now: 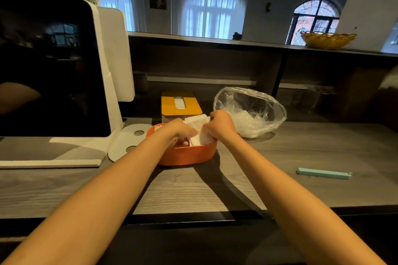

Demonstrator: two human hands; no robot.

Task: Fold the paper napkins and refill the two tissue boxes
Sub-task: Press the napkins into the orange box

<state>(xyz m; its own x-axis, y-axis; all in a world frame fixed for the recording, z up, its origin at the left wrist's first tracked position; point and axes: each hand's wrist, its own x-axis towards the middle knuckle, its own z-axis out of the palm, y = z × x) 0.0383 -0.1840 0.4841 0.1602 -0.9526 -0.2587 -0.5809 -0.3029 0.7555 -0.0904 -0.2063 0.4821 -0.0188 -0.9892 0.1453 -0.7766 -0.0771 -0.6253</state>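
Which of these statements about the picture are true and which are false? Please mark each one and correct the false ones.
1. Both hands are at the orange tissue box. True: the left hand reaches into it and the right hand grips the white napkins over it.
2. The yellow tissue box has its lid off. False: its slotted lid is on.
3. The clear plastic bag lies to the right of the orange tissue box. True.
4. The teal clip is inside the plastic bag. False: it lies alone on the counter, far to the right.
5. The yellow basket sits on the raised ledge. True.
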